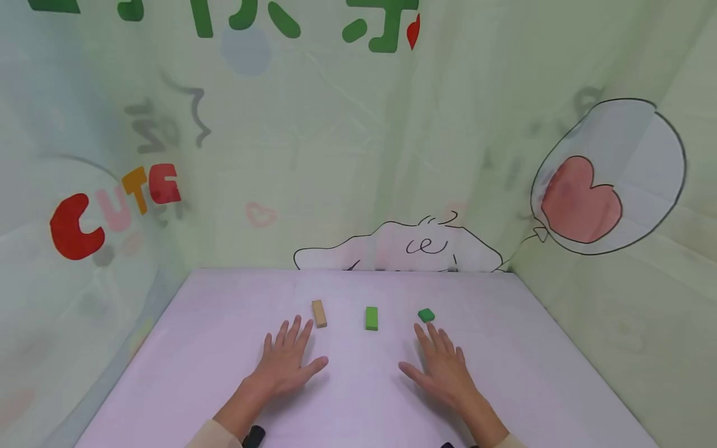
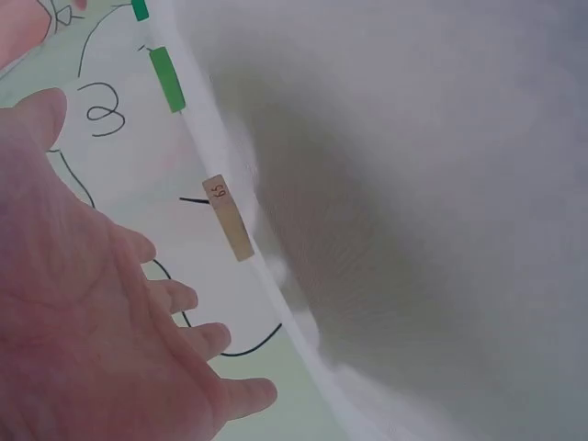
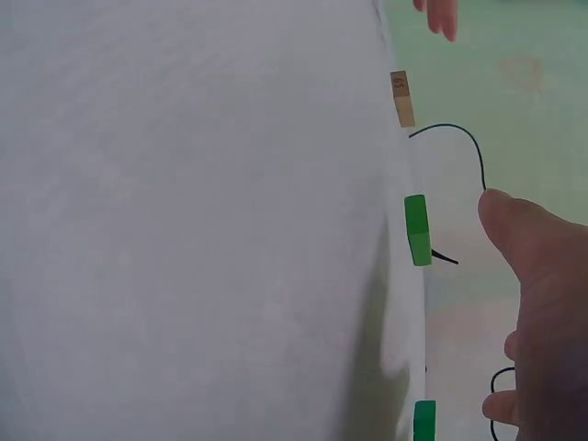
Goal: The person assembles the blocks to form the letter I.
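Three small blocks lie in a row across the table. At the left is a natural wood block [image 1: 319,313], with a marking like "65" on its end in the left wrist view. A light green rectangular block [image 1: 371,318] sits in the middle, and a smaller dark green block [image 1: 426,315] is at the right. My left hand [image 1: 287,361], fingers spread and holding nothing, is just in front of the wood block. The right hand [image 1: 442,370] is likewise spread, its fingertips close to the dark green block.
A pale table [image 1: 358,398] spreads under both hands. Printed curtains [image 1: 336,155] hang along its back and both sides, with a balloon drawing at the right. Dark straps [image 1: 254,437] show at the wrists near the front.
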{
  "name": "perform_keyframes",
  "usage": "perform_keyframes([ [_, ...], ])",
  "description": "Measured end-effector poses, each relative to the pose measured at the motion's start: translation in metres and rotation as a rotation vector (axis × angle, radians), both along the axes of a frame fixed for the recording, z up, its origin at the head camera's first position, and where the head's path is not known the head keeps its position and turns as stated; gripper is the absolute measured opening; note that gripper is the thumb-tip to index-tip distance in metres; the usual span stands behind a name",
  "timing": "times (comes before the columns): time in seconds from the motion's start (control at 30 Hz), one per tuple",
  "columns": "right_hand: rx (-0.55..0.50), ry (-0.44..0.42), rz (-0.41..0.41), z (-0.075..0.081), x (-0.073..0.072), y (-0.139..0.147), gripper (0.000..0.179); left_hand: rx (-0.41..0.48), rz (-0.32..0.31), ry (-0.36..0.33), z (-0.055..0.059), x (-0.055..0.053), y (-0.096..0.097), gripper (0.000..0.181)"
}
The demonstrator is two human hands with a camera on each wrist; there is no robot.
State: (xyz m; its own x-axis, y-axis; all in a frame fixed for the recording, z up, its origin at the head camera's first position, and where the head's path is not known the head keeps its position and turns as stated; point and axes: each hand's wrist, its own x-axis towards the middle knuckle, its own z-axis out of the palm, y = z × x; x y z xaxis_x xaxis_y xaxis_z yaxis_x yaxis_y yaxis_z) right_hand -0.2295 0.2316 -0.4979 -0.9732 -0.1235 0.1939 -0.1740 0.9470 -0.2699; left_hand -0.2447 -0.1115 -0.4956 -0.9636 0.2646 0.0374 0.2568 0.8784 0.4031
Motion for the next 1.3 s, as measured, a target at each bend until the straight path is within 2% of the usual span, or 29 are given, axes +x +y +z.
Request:
perform_keyframes([
  [0.1,-0.017,0.028,0.022,0.000,-0.005,-0.005,0.089,0.009,0.003,-0.002,0.001,-0.003,0.000,0.087],
  [0.5,-0.036,-0.001,0.034,-0.002,-0.020,-0.017,0.089,0.010,0.026,-0.043,-0.001,-0.015,0.001,0.086],
  [0.77,-0.060,-0.006,0.044,-0.006,-0.027,-0.021,0.088,0.027,0.018,-0.058,-0.001,-0.021,0.000,0.086],
  [1.3,-0.132,-0.095,0.049,-0.009,-0.036,-0.026,0.091,0.047,0.057,-0.138,-0.006,-0.033,-0.005,0.088],
])
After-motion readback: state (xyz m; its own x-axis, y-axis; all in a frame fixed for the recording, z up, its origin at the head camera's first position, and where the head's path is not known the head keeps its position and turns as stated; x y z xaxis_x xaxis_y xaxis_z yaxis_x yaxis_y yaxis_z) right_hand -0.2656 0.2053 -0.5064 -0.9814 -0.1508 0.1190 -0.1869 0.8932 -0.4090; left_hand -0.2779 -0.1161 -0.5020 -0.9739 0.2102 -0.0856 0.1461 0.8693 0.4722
